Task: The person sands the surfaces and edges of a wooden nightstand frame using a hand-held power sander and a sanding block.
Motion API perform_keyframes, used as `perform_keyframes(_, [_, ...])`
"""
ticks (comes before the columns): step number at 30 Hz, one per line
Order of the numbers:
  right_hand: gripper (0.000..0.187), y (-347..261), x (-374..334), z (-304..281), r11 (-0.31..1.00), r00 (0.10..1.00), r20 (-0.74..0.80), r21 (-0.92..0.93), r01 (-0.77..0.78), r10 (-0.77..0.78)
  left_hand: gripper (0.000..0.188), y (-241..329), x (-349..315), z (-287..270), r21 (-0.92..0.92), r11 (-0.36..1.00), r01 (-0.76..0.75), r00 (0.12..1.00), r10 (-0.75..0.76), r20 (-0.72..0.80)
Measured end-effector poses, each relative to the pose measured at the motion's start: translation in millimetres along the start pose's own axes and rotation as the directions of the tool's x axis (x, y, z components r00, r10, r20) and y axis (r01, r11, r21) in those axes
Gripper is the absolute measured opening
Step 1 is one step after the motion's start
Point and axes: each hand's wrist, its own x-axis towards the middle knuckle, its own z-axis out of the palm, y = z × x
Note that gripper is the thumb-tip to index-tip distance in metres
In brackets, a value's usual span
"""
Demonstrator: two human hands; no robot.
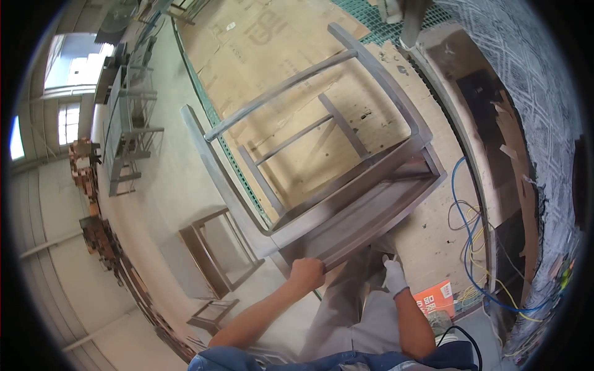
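Note:
A grey-brown wooden furniture frame (346, 213) with long legs and an open compartment lies tilted in front of me, its legs pointing away. My bare left hand (308, 274) is closed around the near left edge of the frame. Lower right of the frame, in front of my trousers, is my right hand (395, 276) in a whitish glove. Its fingers are curled close to a dark brown, sheet-like surface (352, 278) below the frame. Whatever the right hand holds, if anything, is too small or hidden to name.
Cardboard (278, 37) covers the work surface under the frame, over green grating (371, 18). Blue and yellow hoses (464, 247) hang at the right, beside an orange printed box (435, 298). More wooden frames (216, 247) stand on the floor to the left.

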Motion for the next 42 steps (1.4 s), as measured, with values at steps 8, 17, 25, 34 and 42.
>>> perform_keyframes(8, [0.029,-111.2,-96.4,22.1,0.909,0.885,0.209,0.121,0.399,-0.417,0.015,30.2,3.5,-35.5,0.073,0.995,0.069,0.997,-0.067,-0.032])
perform_keyframes(17, [0.054,-199.4,-58.7,-21.3,-0.36,0.085,0.682,-0.484,0.798,-0.727,0.015,28.7,4.1,-8.2,0.066,0.996,0.065,0.998,-0.066,0.013])
perform_keyframes(25, [0.012,-260.7,1.3,13.0,-0.596,0.343,0.927,-0.362,0.716,-0.151,0.012,1.3,2.7,26.3,-0.071,0.996,0.055,0.996,-0.06,-0.071])
perform_keyframes(34, [0.012,-303.5,-38.2,77.5,-0.762,0.298,0.954,-0.177,0.622,0.021,0.013,-55.7,0.4,41.1,-0.195,0.981,-0.015,0.992,-0.01,-0.124])
perform_keyframes(42, [0.067,-472.8,-157.5,220.3,-0.882,0.248,0.966,-0.183,0.434,-0.079,0.031,-157.7,-31.0,-94.6,-0.479,0.876,-0.059,0.962,-0.079,-0.262])
